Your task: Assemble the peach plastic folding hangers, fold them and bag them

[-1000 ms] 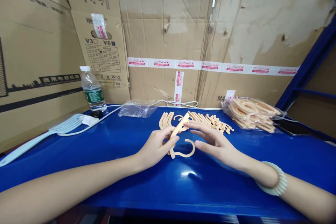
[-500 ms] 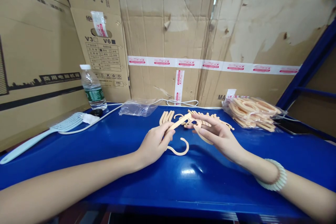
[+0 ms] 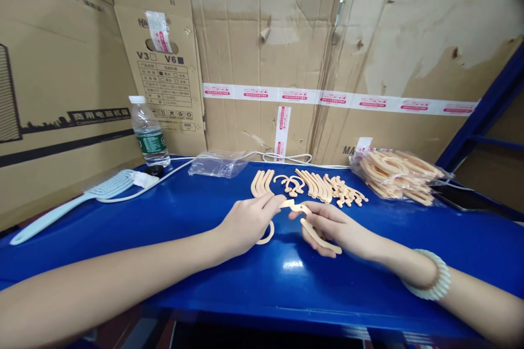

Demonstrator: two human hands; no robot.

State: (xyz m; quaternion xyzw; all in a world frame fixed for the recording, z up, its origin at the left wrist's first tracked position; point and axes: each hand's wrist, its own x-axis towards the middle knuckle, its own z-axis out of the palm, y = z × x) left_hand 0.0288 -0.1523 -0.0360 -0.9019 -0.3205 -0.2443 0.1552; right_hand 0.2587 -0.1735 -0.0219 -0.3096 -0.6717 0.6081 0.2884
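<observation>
My left hand is closed on the end of a pale wooden-looking hanger arm, most of which its fingers hide. Against that tip is a small curved hanger piece with a hole, pinched by my right hand. A second curved hanger arm lies across the right hand's lower fingers. Below my left hand a hanger hook shows in part; whether it is held or rests on the table I cannot tell. Behind the hands are hanger arms, hooks and small connector pieces, sorted in groups.
A clear bag of hanger parts lies at the right, beside a dark flat device. At the left are a pale blue hairbrush and a water bottle. An empty plastic bag, a white cable and cardboard sheets line the back.
Both hands have come lower and nearer to me, uncovering the parts behind. The left-hand arm is now mostly covered by fingers, and the right-hand arm shows more fully. The view has shifted slightly.
</observation>
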